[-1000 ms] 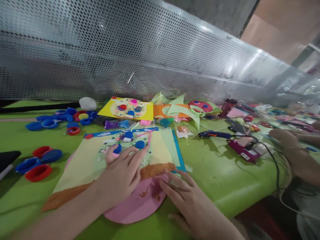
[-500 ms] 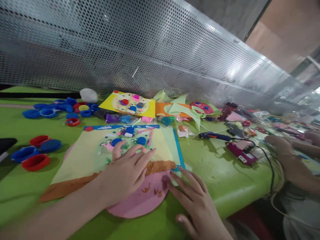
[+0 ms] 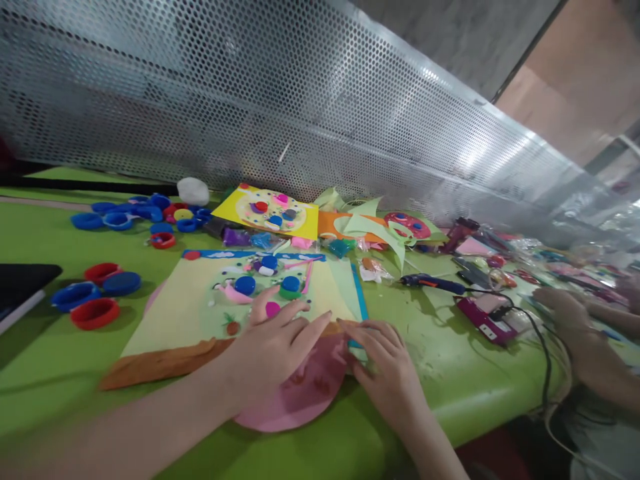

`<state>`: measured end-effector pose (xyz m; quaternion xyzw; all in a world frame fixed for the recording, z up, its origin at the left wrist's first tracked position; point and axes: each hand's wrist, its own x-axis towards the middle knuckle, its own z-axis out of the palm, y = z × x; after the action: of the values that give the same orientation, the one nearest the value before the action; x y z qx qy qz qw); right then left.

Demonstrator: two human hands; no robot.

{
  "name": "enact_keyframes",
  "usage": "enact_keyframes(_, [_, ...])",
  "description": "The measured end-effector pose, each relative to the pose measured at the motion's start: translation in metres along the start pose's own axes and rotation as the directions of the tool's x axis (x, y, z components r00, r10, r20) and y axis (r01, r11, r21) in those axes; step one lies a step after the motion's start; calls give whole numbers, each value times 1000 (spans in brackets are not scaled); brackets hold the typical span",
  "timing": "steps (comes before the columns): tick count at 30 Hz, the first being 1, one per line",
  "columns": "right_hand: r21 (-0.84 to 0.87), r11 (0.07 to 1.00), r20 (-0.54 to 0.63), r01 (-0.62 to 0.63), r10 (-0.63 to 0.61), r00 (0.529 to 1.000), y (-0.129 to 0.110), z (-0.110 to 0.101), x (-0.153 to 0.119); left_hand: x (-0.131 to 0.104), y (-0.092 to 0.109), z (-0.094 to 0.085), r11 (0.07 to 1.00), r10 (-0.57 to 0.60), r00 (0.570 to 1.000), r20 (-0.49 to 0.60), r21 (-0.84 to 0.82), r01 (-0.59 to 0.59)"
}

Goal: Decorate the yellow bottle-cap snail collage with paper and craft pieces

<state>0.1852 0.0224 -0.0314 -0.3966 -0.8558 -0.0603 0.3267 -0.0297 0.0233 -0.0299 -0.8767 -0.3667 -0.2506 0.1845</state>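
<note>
A pale yellow picture sheet (image 3: 173, 303) lies on the green table, with blue caps and small shapes stuck on it. Along its lower edge runs a brown clay strip (image 3: 165, 365). A pink round sheet (image 3: 280, 410) shows beneath that edge. My left hand (image 3: 280, 333) rests on the lower middle of the picture with its fingers apart, holding nothing. At the strip's right end my right hand (image 3: 383, 353) has its fingertips together on the brown clay; what lies between them is too small to make out.
Red and blue bottle rings (image 3: 95, 313) stand at the left. A yellow card (image 3: 310, 220) and clay packets lie behind the picture. Right of it are a glue gun (image 3: 433, 283), a purple box (image 3: 487, 320) with cables, and another person's hand (image 3: 563, 310). A perforated metal panel (image 3: 250, 93) rises behind.
My right hand has moved up and inward from the sheet's corner to the brown strip, its fingers drawn together. The left hand has slid slightly right and down. The whole view has shifted a little.
</note>
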Motion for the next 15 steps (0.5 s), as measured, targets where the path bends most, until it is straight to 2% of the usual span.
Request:
enact_keyframes(4, [-36,998,-28,45,-46,999,0,-2,8,1,1,0,1000,-5,999,-47,-16,4])
enact_keyframes(7, [-145,975,-51,170,-179,982,-2,-3,23,2,0,1,998,-58,998,-34,-31,57])
enact_keyframes(10, [-240,926,-21,293,-307,951,-3,-1,35,2,0,2,996,-91,995,-33,-22,91])
enact_keyframes(15, [-272,899,6,344,-356,935,1,4,40,0,1,2,993,-111,994,-19,-37,110])
